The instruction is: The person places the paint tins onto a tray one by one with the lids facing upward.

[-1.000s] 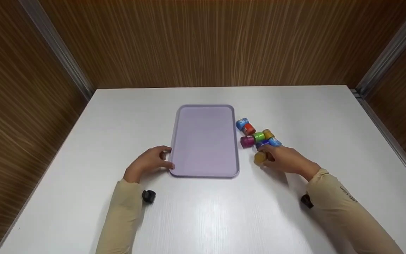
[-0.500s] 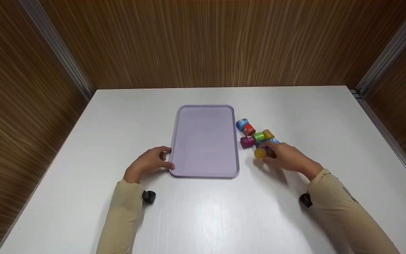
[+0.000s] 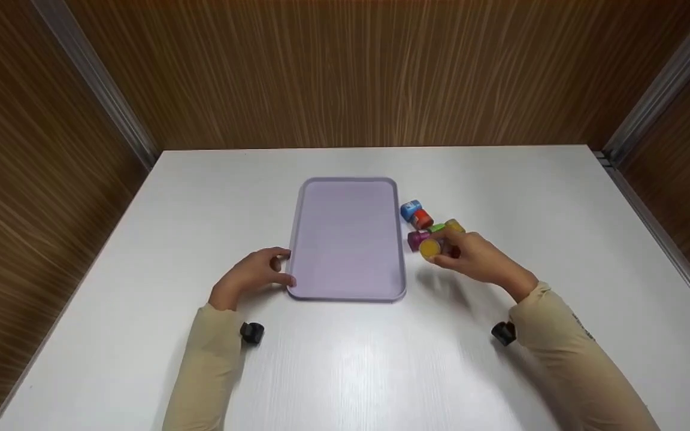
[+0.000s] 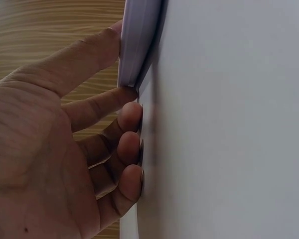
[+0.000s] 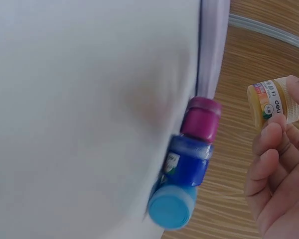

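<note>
Fingers (image 3: 448, 244) of your right hand (image 3: 477, 258) pinch the yellow paint jar (image 3: 430, 249) above the counter (image 3: 345, 359), the lilac tray (image 3: 348, 293) lying at nine o'clock, its near-left corner gripped by your left hand (image 3: 253, 276).

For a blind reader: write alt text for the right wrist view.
The right hand pinches a small yellow paint jar in the air. Beside it on the white table lie a magenta paint jar, a dark blue one and a light blue one, near a lilac tray.
</note>
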`<state>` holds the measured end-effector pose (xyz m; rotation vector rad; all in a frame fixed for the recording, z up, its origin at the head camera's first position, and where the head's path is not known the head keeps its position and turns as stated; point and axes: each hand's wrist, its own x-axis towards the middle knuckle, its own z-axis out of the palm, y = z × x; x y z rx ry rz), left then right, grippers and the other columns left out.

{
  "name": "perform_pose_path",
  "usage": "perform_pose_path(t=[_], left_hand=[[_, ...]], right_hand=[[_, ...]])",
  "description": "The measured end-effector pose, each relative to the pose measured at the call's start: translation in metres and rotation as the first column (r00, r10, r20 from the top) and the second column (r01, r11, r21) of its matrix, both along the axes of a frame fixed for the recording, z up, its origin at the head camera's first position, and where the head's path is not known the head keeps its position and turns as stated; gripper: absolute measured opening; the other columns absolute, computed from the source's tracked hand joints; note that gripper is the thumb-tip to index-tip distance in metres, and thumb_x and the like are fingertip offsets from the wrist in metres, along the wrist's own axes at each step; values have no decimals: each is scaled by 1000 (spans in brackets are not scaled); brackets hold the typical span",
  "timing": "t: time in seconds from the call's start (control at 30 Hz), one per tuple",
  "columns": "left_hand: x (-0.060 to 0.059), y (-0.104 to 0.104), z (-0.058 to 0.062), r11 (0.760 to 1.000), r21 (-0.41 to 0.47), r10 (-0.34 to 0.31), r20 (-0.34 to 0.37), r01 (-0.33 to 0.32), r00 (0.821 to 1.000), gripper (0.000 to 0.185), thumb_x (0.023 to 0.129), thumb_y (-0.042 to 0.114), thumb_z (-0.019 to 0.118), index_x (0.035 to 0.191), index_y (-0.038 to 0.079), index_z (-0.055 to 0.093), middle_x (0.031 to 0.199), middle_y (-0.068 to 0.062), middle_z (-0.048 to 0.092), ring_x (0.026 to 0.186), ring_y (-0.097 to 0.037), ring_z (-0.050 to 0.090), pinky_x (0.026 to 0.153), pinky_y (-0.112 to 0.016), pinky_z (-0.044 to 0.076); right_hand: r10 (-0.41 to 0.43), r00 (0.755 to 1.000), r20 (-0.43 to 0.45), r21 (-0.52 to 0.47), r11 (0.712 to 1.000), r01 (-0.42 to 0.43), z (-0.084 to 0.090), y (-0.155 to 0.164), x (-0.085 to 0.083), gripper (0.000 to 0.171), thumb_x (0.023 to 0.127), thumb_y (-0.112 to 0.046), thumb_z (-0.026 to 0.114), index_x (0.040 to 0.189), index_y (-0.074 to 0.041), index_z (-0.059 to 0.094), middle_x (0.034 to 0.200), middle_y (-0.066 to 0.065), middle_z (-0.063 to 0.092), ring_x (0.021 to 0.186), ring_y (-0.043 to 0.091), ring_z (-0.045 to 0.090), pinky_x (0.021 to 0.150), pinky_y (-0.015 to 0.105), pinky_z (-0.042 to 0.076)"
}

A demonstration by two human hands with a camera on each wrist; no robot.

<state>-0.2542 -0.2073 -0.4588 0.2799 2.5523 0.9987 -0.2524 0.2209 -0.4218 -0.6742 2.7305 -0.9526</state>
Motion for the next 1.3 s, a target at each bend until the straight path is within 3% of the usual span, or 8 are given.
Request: perform_pose_path(t=[0.23, 0.43, 0.9, 1.3], left_hand=[[0, 1, -1, 1000, 8, 10, 18, -10, 1000, 76, 78, 30, 78, 142, 5, 46, 92, -1, 49, 86, -16, 44, 82, -33, 36], [0, 1, -1, 1000, 8, 2, 15, -2, 1000, 76, 78, 31, 78, 142, 4, 46, 92, -2, 50, 86, -16, 45, 82, -33, 37], [1, -1, -1, 1000, -5, 4, 6, -4, 1000, 76, 79, 32, 78, 142, 5, 46, 93, -1, 50, 87, -16, 45, 84, -34, 36], [0, 2, -2, 1000, -16, 20, 15, -20, 1000, 75, 80, 32, 78, 143, 7, 45, 95, -3, 52, 88, -17, 46, 85, -35, 37]], right_hand=[[23, 1000, -19, -108, 994, -25, -1, -11, 1, 34, 90, -23, 68, 119, -6, 59, 90, 5, 56, 80, 15, 49, 66, 21, 42], [49, 999, 17, -165, 985, -46, -3, -23, -2, 35, 91, -24, 68, 120, -6, 58, 86, 1, 55, 76, 14, 49, 65, 20, 41], [126, 990, 65, -167, 979, -114, -1, -67, -9, 36, 92, -21, 64, 123, -5, 57, 81, 2, 56, 73, 15, 49, 64, 23, 43], [112, 991, 74, -167, 981, -98, -13, -96, -9, 38, 90, -24, 66, 122, -6, 58, 81, 3, 58, 71, 13, 49, 63, 24, 42]])
